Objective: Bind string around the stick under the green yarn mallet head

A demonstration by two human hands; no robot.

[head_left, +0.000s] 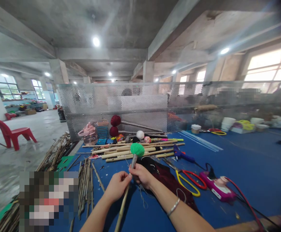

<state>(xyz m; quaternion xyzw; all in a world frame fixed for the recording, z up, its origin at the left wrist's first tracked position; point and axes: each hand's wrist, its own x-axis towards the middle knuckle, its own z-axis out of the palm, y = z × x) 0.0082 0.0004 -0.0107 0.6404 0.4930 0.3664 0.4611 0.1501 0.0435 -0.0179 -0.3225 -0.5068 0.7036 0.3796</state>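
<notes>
Both my hands grip one bamboo stick (pixel 122 206) that ends in a green yarn-wrapped ball (pixel 137 149) held upright above the blue table (pixel 251 170). My left hand (pixel 116 186) is closed around the shaft lower down. My right hand (pixel 141 174) is closed on it just below the ball, and a thin thread hangs from there. A dark red cloth (pixel 166 180) lies under my right forearm.
Bamboo sticks (pixel 130 151) lie across the table, and thinner ones (pixel 84 187) at its left. Yellow-and-red scissors (pixel 190 180), a blue glue gun (pixel 182 155), a pink tool (pixel 219 188), dark red yarn balls (pixel 115 120) and a perforated metal screen (pixel 135 103) are nearby. A red chair (pixel 12 133) stands far left.
</notes>
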